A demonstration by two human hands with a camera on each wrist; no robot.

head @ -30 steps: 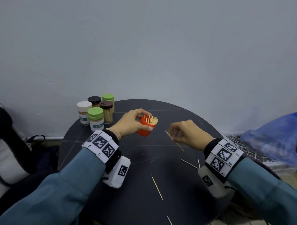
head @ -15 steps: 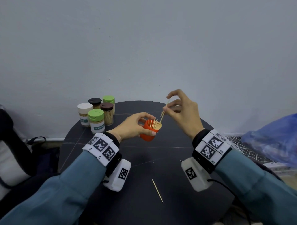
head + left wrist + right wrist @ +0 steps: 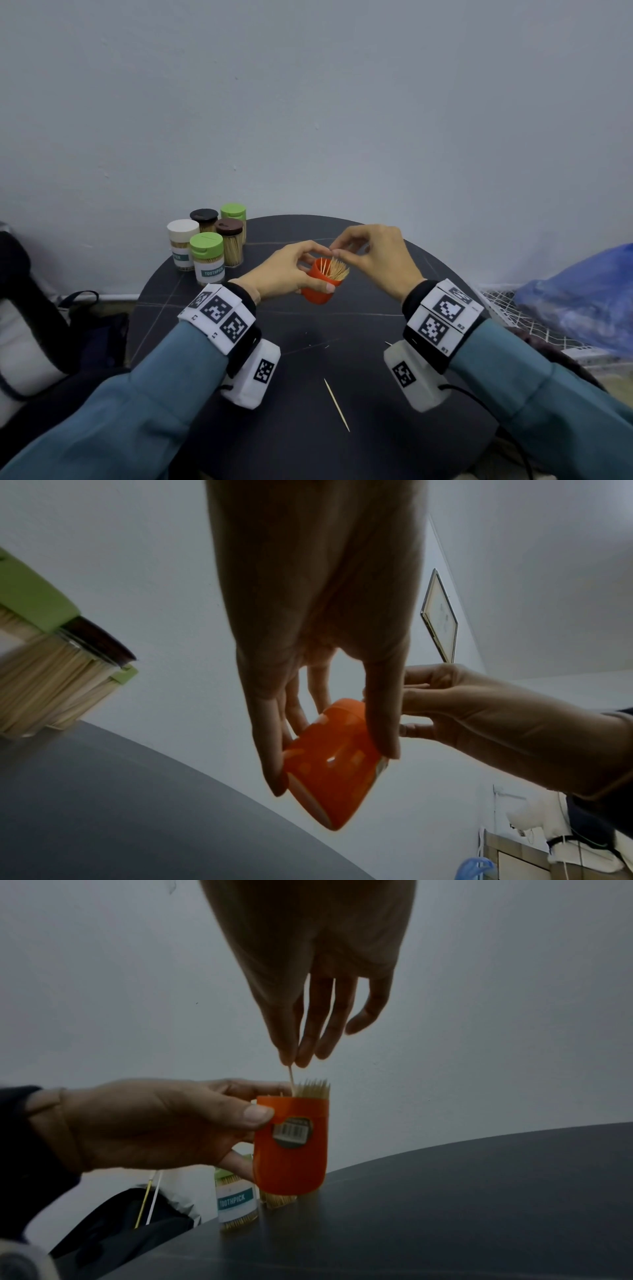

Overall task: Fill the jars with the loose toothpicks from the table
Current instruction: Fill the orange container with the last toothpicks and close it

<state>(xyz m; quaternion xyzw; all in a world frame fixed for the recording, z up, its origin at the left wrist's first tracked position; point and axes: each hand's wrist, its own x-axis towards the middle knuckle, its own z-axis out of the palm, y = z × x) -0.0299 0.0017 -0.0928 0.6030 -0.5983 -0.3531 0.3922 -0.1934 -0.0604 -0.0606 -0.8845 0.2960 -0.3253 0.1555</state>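
The head camera looks forward and down from above on the round table (image 3: 394, 445), with a wall behind. The left wrist camera sits low, very near, and faces up along the left hand (image 3: 318, 615). The right wrist camera faces along the right hand (image 3: 318, 961). All three views share the orange jar (image 3: 320, 291).

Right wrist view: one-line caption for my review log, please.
Right hand pinches a toothpick into the open orange jar, which the left hand holds above the dark table.
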